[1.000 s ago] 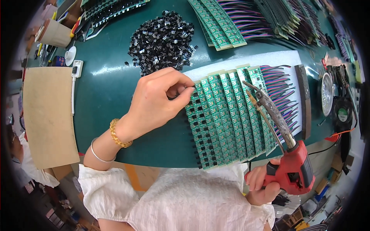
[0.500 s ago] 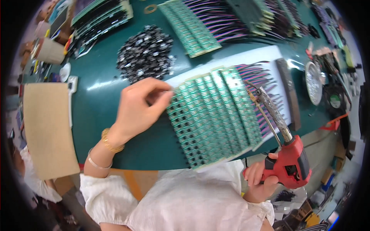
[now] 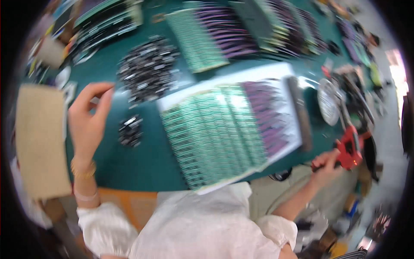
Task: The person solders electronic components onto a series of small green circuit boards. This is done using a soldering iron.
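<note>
My left hand [image 3: 88, 118] is above the green table, left of the small black-and-silver parts. Its thumb and forefinger meet in a pinch; anything between them is too small or blurred to make out. My right hand [image 3: 327, 164] grips the red soldering gun [image 3: 350, 149] by its handle, out at the table's right edge. The gun's metal tip end reaches toward a round silver dish [image 3: 328, 102]. Between my hands, rows of green circuit boards [image 3: 215, 134] lie on a white sheet [image 3: 282, 71], with purple and black wires [image 3: 268, 116] along their right side.
A large heap of black-and-silver parts [image 3: 148, 69] lies behind a smaller pile [image 3: 130, 131]. More wired boards [image 3: 196, 39] stand at the back. A dark bar [image 3: 299, 112] rests on the sheet's right edge. Tan cardboard [image 3: 42, 142] covers the left side.
My left hand has moved left, away from the boards, and the small pile now shows. My right hand has carried the soldering gun rightward off the boards to the dish. The view has shifted.
</note>
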The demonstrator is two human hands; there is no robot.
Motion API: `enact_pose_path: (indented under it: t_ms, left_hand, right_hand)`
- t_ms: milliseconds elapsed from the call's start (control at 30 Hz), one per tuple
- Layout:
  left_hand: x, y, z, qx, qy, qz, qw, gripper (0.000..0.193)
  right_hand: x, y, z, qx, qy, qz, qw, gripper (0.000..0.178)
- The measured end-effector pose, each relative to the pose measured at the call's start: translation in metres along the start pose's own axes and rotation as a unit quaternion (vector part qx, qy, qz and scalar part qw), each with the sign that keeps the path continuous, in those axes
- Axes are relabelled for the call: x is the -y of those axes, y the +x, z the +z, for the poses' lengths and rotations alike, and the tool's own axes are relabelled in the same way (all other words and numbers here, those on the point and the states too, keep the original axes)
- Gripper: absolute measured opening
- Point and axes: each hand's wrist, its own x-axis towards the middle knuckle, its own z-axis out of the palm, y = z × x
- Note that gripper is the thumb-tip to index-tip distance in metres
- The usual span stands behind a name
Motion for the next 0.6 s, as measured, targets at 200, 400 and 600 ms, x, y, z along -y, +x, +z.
enact_pose_path:
  t_ms: [200, 400, 600]
  left_hand:
    - [0.054, 0.002, 0.01, -0.014, -0.014, -0.006, 1.0, 0.011]
    - [0.056, 0.003, 0.026, -0.025, 0.109, 0.095, 0.989, 0.006]
    - [0.075, 0.025, 0.035, 0.0, 0.12, 0.172, 0.978, 0.007]
  right_hand:
    - [0.008, -0.027, -0.016, 0.096, 0.074, 0.036, 0.992, 0.052]
    - [0.021, -0.059, -0.002, 0.133, 0.109, -0.005, 0.985, 0.051]
    - [0.034, -0.087, 0.007, 0.214, 0.168, 0.006, 0.962, 0.058]
